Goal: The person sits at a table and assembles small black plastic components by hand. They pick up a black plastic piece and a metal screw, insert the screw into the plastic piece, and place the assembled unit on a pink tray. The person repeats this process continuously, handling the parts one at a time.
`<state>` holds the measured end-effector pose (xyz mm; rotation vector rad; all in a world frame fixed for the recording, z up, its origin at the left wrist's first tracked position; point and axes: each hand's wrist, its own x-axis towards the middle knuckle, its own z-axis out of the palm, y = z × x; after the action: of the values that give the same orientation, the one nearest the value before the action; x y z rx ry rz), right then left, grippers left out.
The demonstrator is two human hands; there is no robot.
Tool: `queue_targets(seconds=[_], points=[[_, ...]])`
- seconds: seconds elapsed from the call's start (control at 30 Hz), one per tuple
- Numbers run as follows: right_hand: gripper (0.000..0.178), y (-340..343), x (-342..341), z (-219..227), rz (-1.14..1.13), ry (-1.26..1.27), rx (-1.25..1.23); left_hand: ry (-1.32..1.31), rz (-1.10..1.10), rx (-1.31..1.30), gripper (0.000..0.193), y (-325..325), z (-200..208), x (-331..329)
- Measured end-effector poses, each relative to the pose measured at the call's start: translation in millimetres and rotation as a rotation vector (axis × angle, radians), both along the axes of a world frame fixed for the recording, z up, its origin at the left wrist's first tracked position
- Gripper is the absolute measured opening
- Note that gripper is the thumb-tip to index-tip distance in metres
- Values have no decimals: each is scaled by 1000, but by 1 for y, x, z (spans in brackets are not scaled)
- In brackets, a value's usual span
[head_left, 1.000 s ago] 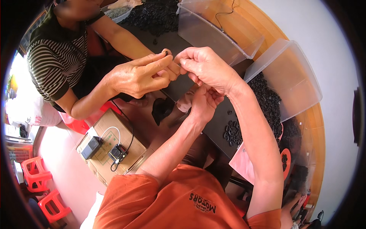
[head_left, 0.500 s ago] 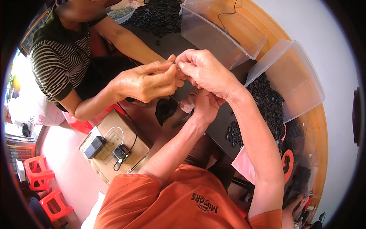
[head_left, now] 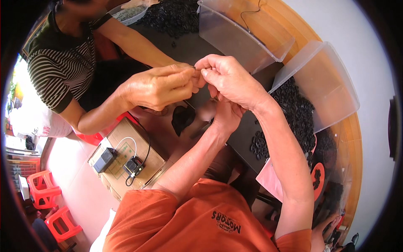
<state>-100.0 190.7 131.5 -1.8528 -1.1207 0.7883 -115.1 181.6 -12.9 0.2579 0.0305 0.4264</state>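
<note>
My right hand (head_left: 230,80) is raised over the dark table edge, its thumb and forefinger pinched together. A tiny dark piece (head_left: 194,68) shows at these fingertips, too small to name, right against a co-worker's hand (head_left: 161,88). Just below, my left hand (head_left: 228,115) has its fingers curled under my right palm; they are partly hidden, and I cannot see what they hold. The co-worker's other hand is mostly hidden behind the two raised hands. To the right of my hands lies a heap of small black ring-shaped parts (head_left: 291,103) on the table.
Clear plastic bins (head_left: 321,84) lie tipped along the wall side. Another black heap (head_left: 172,19) sits at the far end beside a bowl (head_left: 130,14). A cardboard box (head_left: 145,168) carrying small devices stands at left, with red stools (head_left: 44,189) beyond.
The co-worker's near hand has closed its fingers more and shifted slightly, and the co-worker's body leans a little left. My hands stay almost where they were.
</note>
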Motion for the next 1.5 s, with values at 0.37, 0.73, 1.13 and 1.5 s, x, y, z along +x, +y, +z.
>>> queue_targets(seconds=[0.37,0.73,1.13,1.5], points=[[15,-86,28,-4,-202,-136,19,-11,-135,-111,24,7,-8,0],[15,-104,18,-64,-45,-827,-63,-87,-163,-129,23,6,-8,2],[6,-97,3,-58,0,-964,-290,-27,-200,-155,23,0,-2,0],[4,-97,-6,-66,-49,-1076,-319,-106,-215,-119,22,5,-8,1]])
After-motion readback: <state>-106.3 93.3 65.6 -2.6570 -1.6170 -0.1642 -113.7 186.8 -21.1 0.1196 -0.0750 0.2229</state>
